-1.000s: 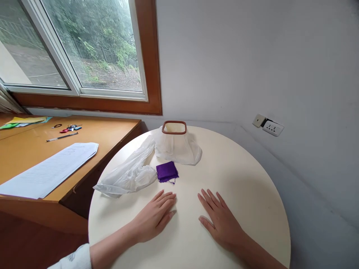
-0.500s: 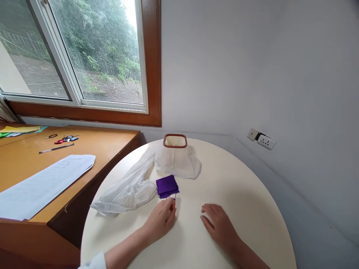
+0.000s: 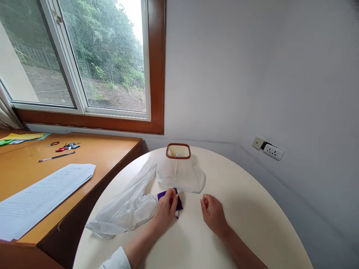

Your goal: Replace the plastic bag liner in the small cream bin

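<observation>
A purple cloth piece (image 3: 180, 203), folded or pouch-like, lies on the round table. My left hand (image 3: 166, 209) is over it and covers much of it, thumb and fingers pinched together. Whether those fingers grip the cloth or some small thing is hidden. A small dark loop or cord end (image 3: 177, 214) shows at the cloth's lower edge. To the right, apart from the cloth, my right hand (image 3: 214, 215) is closed above the table, thumb against curled fingers. Anything within that pinch is too small to make out. A crumpled white plastic bag (image 3: 126, 209) lies left of my left hand.
A brown-rimmed bin (image 3: 178, 157) lined with white plastic stands at the far side of the white round table (image 3: 246, 224). On the wooden desk (image 3: 112, 149) at left are paper sheets (image 3: 50, 190), a pen (image 3: 57, 156) and keys (image 3: 68, 147). Wall sockets (image 3: 273, 151) are at right.
My left hand has moved forward from the cloth's near edge to over it. My right hand's fingers, apart before, have drawn together into a pinch. The view has tilted up slightly.
</observation>
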